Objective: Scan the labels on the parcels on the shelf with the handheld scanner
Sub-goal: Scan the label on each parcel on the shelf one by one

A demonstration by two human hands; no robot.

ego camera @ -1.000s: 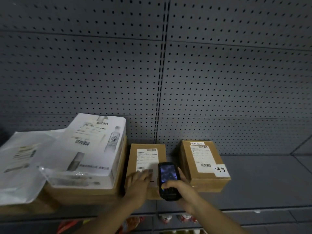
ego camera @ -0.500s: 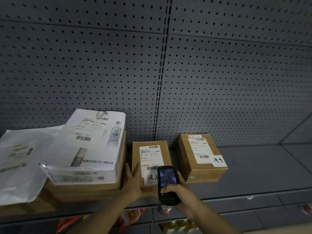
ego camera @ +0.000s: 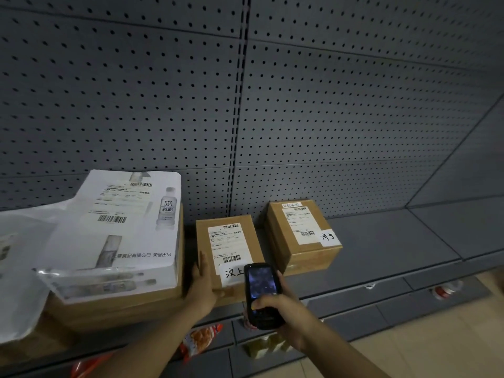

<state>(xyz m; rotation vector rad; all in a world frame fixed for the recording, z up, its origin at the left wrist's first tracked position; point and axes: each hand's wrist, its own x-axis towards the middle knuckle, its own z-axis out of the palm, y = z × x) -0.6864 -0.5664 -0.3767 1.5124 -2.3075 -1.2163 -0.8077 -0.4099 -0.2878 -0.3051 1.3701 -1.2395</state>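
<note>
I am working on the middle parcel now, and I judge this is the scanning step for it. Going from the left: a crumpled white plastic mailer bag (ego camera: pixel 19 257) is lying at the far left of the shelf, and beside it a white printed pack with bottle pictures and a barcode label (ego camera: pixel 120 236) is resting on a big brown cardboard carton (ego camera: pixel 122 306). My left hand (ego camera: pixel 203 285) is pressing with straight fingers against the left side of the small brown cardboard box with the white shipping label (ego camera: pixel 218 290), holding nothing, only steadying it. The label's lower barcode (ego camera: pixel 231 259) is showing just above a white handwritten tag (ego camera: pixel 231 274). My right hand (ego camera: pixel 283 306) is gripping the black handheld scanner (ego camera: pixel 259 290), fingers curled round its body and thumb lying over its lower face; its screen is lit and its top end is pointing at that box. For the next move I think I need to aim the top end at the barcode and press the key, then go on to the second small brown cardboard box (ego camera: pixel 302 241), standing just to the right, apart from the first.

The grey metal shelf (ego camera: pixel 381 241) is continuing to the right. Behind it a grey perforated back panel (ego camera: pixel 327 105) is rising. Below, some red snack packets (ego camera: pixel 201 339) are lying on a lower level, and a beige floor (ego camera: pixel 436 345) is showing at the right.
</note>
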